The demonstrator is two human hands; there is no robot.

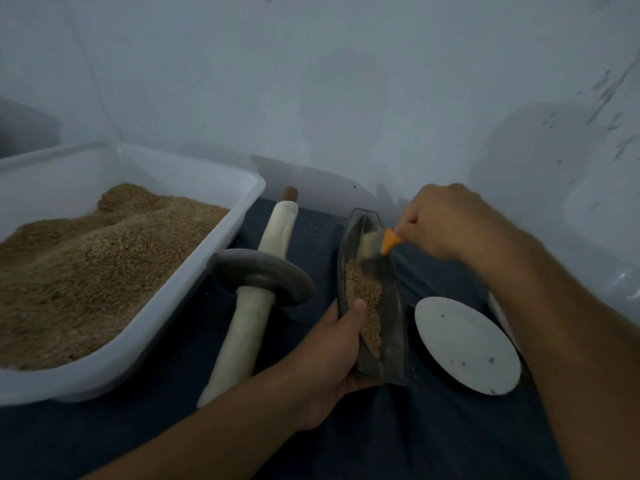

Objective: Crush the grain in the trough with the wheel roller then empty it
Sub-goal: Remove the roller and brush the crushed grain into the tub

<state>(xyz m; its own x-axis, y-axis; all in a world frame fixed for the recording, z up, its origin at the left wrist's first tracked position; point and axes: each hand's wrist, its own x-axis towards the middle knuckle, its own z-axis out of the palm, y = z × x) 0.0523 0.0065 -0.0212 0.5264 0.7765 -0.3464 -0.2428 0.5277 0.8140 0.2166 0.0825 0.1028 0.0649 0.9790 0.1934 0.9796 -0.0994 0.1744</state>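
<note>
No readable text

Nothing on the trough [372, 299] or around it carries any lettering, label, brand, number or sign that can be made out in this dim view.

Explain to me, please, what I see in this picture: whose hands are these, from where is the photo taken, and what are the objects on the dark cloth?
This is one picture from a camera on a person's head, looking down at their two bare hands. The left hand holds the near end of a narrow metal trough with crushed grain inside. The right hand grips a small brush with an orange part, its bristles inside the trough. The wheel roller lies on the dark cloth, held by nobody. A white tub of grain stands on the left; a pale round plate is on the right.
</note>
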